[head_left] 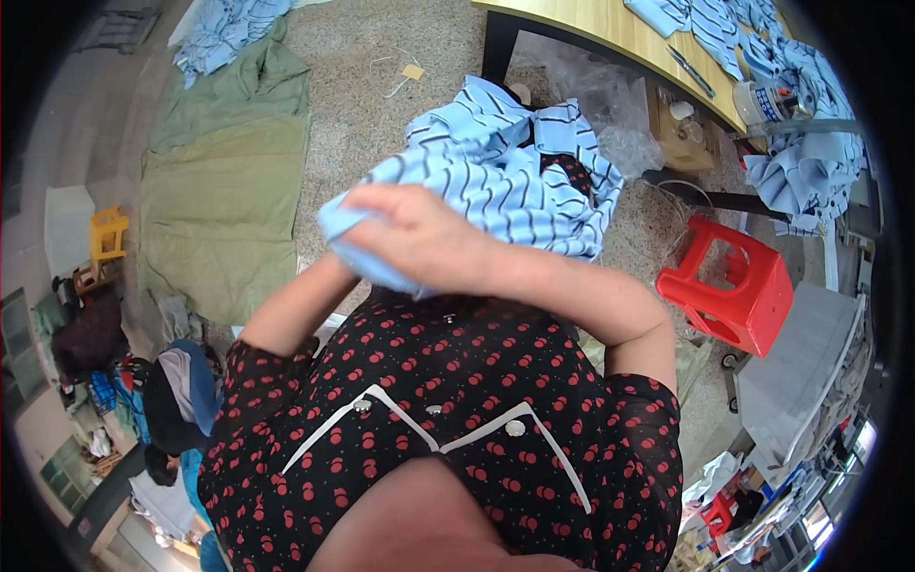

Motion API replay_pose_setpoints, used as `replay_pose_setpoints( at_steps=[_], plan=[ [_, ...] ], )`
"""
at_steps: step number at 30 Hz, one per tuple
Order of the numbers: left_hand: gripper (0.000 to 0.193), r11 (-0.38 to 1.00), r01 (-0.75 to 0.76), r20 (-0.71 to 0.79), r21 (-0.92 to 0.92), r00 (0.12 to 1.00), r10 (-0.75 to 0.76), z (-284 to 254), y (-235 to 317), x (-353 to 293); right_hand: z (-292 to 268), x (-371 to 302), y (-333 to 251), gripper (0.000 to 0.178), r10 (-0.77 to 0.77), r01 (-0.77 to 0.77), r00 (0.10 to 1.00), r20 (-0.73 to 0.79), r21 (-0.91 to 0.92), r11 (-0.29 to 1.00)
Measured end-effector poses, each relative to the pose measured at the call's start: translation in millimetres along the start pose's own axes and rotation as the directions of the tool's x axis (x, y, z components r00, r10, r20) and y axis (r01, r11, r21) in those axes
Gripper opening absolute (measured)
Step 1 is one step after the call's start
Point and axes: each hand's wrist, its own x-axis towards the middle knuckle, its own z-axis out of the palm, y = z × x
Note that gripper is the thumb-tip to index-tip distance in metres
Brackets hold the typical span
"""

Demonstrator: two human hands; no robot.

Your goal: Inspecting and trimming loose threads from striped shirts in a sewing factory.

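Observation:
A light blue shirt (505, 186) with dark stripes lies bunched across my lap and knees, with parts of it standing up in folds. My right hand (410, 234) reaches across my body to the left, its fingers curled over a gathered end of the shirt cloth. It is slightly blurred. My left forearm rises to the same gathered end, but cloth and the right hand hide my left hand, so its fingers do not show. Through gaps in the shirt, dark red-dotted fabric is visible.
A wooden-topped table (581, 19) at the far right carries striped pieces, a pen-like tool (691, 71) and a white tub (761, 102). Below it are clear plastic and a cardboard box (681, 133). A red stool (729, 286) stands right; a green cloth (224, 210) covers floor left.

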Motion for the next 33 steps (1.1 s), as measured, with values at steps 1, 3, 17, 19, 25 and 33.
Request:
replay_pose_setpoints(
  at_steps=[1,3,17,19,25,33],
  plan=[
    [0.036,1.000,0.005,0.016,-0.004,1.000,-0.005,5,-8,-1,7,0,-6,0.024,-0.050,0.048,0.998,0.041,0.037,0.998],
    [0.036,1.000,-0.001,0.059,-0.010,0.998,0.001,11,-6,2,21,-4,-31,0.024,-0.097,0.088,0.988,0.123,0.079,0.993],
    [0.036,0.999,0.033,0.215,-0.006,0.976,-0.031,28,12,13,42,-21,-73,0.020,-0.358,0.307,0.900,0.247,0.224,0.925],
    [0.036,0.999,0.035,0.223,-0.006,0.974,-0.032,27,14,16,46,-21,-70,0.021,-0.373,0.316,0.897,0.236,0.249,0.916],
    [0.037,0.997,0.062,0.247,-0.043,0.968,-0.049,35,22,21,47,-22,-66,0.023,-0.342,0.285,0.888,0.307,0.216,0.934],
    [0.037,0.991,0.092,0.343,-0.101,0.938,-0.052,46,34,49,43,-19,-60,0.023,-0.357,0.299,0.906,0.228,0.253,0.920]
  ],
)
